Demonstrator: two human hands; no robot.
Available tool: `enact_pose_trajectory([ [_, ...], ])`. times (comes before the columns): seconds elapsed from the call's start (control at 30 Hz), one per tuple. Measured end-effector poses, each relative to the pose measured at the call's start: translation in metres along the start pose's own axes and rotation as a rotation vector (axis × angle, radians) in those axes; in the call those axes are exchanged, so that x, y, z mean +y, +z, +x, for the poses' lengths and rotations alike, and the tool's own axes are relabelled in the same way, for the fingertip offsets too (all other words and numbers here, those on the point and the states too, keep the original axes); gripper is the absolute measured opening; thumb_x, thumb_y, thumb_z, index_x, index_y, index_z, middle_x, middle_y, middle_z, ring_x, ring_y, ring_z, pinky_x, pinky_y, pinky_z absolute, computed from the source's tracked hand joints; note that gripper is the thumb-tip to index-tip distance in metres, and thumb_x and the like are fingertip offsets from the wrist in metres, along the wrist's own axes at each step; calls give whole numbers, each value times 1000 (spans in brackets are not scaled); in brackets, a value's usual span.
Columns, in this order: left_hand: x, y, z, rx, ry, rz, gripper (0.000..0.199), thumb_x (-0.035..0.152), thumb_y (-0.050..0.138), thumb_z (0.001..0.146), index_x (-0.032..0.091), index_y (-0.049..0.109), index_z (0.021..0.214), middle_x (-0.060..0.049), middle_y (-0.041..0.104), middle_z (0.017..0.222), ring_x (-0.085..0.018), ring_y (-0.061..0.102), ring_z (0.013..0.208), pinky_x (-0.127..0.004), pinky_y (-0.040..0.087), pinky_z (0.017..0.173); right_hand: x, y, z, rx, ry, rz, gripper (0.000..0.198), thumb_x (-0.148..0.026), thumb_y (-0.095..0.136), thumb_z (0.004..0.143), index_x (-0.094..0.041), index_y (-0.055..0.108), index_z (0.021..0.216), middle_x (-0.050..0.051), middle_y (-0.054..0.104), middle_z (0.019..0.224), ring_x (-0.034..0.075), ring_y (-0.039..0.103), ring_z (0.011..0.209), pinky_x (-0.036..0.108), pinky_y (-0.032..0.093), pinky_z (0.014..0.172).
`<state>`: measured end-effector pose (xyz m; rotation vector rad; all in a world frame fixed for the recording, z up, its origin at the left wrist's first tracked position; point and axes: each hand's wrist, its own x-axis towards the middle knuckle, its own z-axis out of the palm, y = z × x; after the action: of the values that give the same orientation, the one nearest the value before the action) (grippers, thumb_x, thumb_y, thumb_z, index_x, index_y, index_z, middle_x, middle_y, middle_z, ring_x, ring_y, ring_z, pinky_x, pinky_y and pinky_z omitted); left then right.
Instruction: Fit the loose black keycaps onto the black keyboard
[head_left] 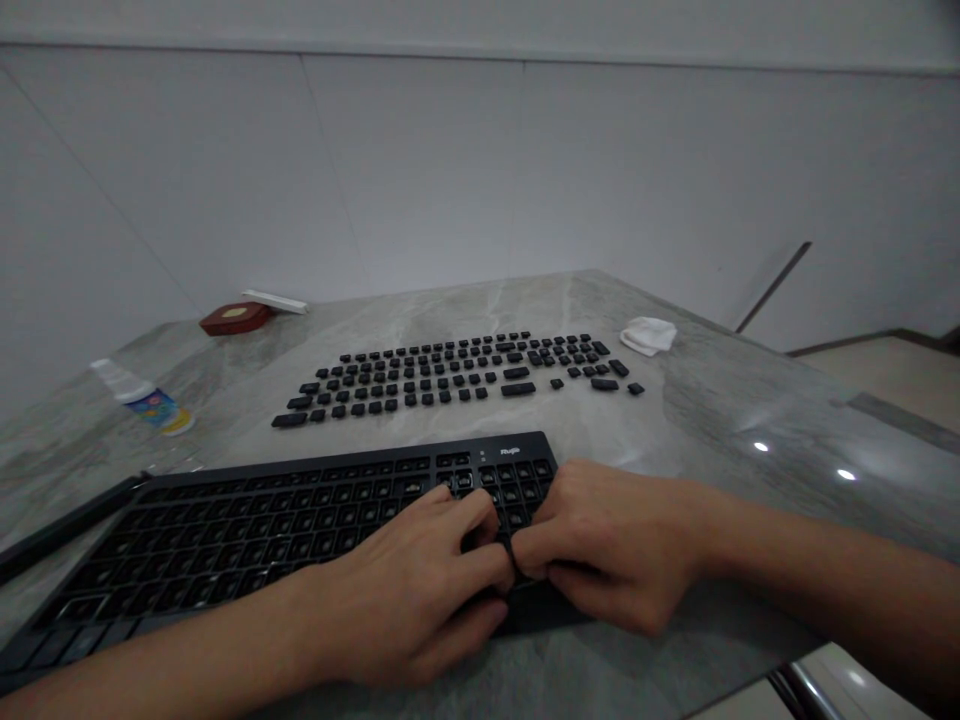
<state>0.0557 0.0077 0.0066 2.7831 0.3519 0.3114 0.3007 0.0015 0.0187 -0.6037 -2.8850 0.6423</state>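
Note:
A black keyboard (292,535), most of its key spots showing bare sockets, lies slanted across the near part of the table. Over its right end, my left hand (431,590) rests with bent fingers pointing down at the key area. My right hand (607,545) is closed against the keyboard's right edge, its fingertips meeting those of the left. What the fingertips of either hand pinch is hidden under them. Beyond the keyboard, loose black keycaps (420,375) are laid out in rows resembling a keyboard layout.
A spray bottle (154,400) with a white top lies at the left. Farther back are a red-brown box (235,319) and a white flat object (276,301). A folded white cloth (649,335) sits right of the keycaps. The marble-patterned table (750,480) reaches a pale wall.

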Motion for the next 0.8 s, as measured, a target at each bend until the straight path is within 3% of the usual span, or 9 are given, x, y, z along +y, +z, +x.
enact_pose_trajectory([
  [0.2,-1,2,-2,20,5,-15,14,15,55,91,20,55,104,-5,54,99,-20,53,85,-35,45,74,0,-1,0,8,6,55,20,-12,54,73,-19,65,89,-3,60,64,12,51,55,23,33,52],
  [0.43,-1,2,-2,12,-14,-32,15,16,56,92,20,59,106,-6,54,100,-20,53,85,-35,44,74,2,0,0,1,-2,75,18,-12,55,73,-18,66,86,-1,65,67,12,53,55,24,36,54],
  [0.8,-2,4,-3,82,7,-32,6,16,56,94,17,62,96,-6,57,95,-18,53,79,-33,43,71,8,2,-3,21,-98,85,9,-15,55,87,-17,64,87,1,67,73,13,55,60,24,37,56],
])
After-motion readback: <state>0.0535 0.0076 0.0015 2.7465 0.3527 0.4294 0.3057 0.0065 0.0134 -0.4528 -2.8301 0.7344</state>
